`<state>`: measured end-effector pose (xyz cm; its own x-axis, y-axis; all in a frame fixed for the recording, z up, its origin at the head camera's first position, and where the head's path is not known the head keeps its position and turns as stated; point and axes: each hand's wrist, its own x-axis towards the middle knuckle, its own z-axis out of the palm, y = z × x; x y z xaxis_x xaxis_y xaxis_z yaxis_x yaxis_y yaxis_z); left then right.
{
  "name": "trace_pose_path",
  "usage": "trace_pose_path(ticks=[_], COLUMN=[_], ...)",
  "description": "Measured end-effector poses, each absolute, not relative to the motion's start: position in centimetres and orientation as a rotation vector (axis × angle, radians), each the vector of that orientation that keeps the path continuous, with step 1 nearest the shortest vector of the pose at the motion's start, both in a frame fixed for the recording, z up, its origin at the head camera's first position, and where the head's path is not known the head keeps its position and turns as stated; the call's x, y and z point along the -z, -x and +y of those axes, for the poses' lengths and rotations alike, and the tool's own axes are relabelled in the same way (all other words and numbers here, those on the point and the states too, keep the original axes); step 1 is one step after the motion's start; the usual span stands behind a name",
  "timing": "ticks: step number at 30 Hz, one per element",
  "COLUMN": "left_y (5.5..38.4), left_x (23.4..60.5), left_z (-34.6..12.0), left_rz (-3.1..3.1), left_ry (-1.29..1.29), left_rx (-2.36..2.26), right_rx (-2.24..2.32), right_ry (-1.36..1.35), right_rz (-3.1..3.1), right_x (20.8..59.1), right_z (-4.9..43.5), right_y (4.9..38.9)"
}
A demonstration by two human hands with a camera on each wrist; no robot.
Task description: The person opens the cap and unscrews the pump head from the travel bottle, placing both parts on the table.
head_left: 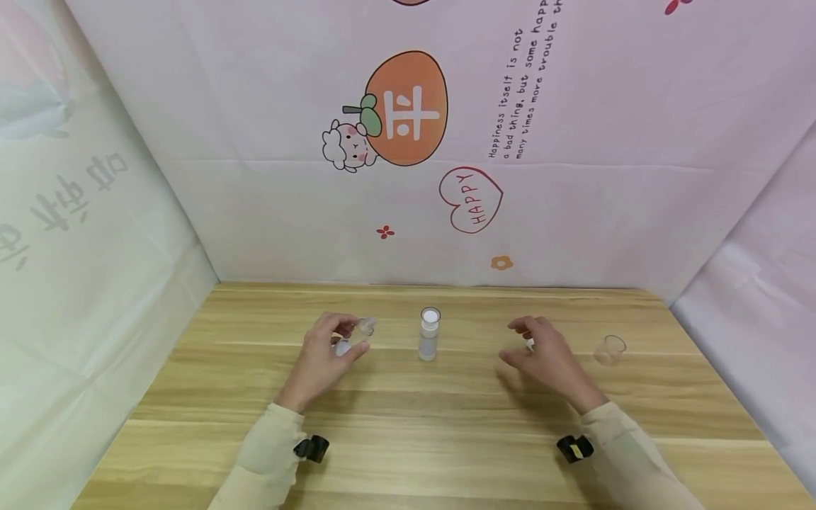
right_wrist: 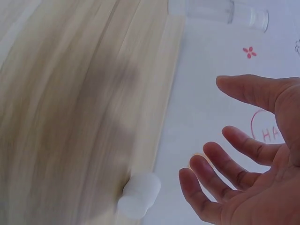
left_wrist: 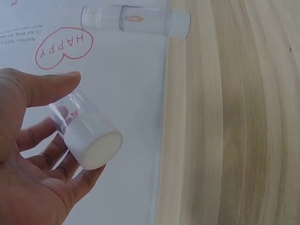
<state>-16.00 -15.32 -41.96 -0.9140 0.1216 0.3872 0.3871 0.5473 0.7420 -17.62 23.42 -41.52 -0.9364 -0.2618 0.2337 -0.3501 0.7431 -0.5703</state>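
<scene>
My left hand [head_left: 328, 350] holds a clear plastic bottle with a white base [left_wrist: 93, 136], its thumb on one side and fingers curled round the other. The bottle is tilted, white base toward the wrist camera. Between the hands, a second clear bottle [head_left: 428, 340] stands upright on the table, with a white base and a clear upper part with white inside. My right hand [head_left: 545, 354] hovers over the table, fingers spread and loosely bent, with nothing in its grasp. A small white two-part piece [right_wrist: 140, 192] with a narrower end sits on the table near its fingers, partly hidden in the head view.
A clear cup [head_left: 610, 349] stands on the table to the right of my right hand. The wooden table [head_left: 433, 439] ends at a printed white cloth wall [head_left: 287, 227] at the back, with more cloth on both sides.
</scene>
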Motion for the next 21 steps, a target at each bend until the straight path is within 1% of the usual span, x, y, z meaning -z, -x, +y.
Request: trace_pose_path(ticks=[21], left_y=[16.7], left_x=[43.1], left_z=[-18.6], left_rz=[-2.435], left_ry=[0.163], left_rx=[1.511], right_rx=[-0.984], right_ry=[-0.610], right_rz=[-2.802], right_x=[41.6], right_z=[20.3], right_y=[16.2])
